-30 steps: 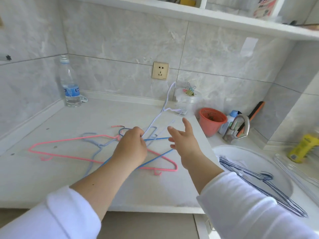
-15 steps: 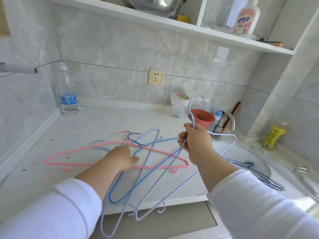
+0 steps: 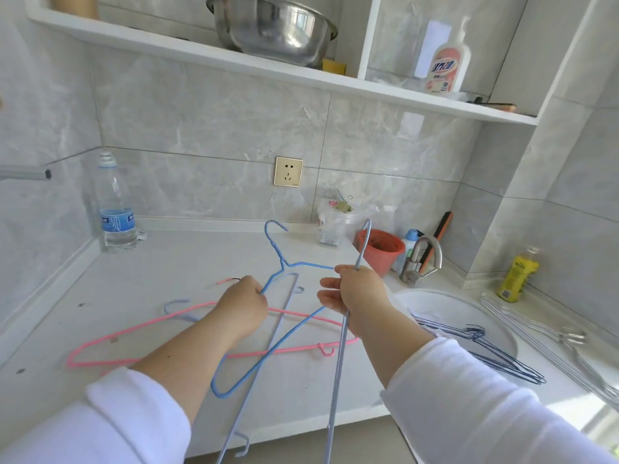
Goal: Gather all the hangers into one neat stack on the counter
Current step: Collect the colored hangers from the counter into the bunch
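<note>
1. The left hand (image 3: 246, 306) is gripping the bright blue hanger (image 3: 268, 336) by its shoulder wire, fingers curled round it, lifted just above the pink hanger (image 3: 187, 319), which is lying flat on the worktop (image 3: 160, 262).
2. The right hand (image 3: 355, 293) is pinching the pale lilac hanger (image 3: 338, 370) at its neck, just right of the pink one.
3. The blue loop is crossing the pink hanger (hooks catch easily), so it is likely risking a snag that drags the pink one off the worktop's front edge.
</note>
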A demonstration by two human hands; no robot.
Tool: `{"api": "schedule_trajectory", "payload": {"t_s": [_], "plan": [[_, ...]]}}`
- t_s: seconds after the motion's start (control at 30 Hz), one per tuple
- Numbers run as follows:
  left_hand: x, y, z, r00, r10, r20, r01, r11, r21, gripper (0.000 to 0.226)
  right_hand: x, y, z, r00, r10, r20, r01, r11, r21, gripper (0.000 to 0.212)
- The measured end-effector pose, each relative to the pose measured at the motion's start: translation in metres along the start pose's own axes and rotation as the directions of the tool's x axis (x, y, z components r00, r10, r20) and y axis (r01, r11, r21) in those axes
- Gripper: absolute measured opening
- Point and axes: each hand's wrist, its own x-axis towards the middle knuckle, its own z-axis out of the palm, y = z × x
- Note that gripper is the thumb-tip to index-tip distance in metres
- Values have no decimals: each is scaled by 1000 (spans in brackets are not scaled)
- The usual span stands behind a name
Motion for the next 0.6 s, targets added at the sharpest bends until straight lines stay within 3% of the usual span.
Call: {"api": "schedule_trajectory", "payload": {"t_s": [0.13,0.27,0.4,0.6], "plan": [[-1,14,-6,994,20,-105,-25,998,-51,21,2,-8,5,998,-63,2,63,994,87,23],[12,8,-27,983,-29,-183,19,998,-56,25,4,-26,-4,991,-135,6,134,990,48,26],[19,3,-38,976,-44,-213,22,994,-106,26,10,-40,-26,991,-120,-56,126,986,108,25],[16,12,-35,982,68,-176,-56,996,74,36,20,-41,-51,983,-96,-157,123,977,176,25]]}}
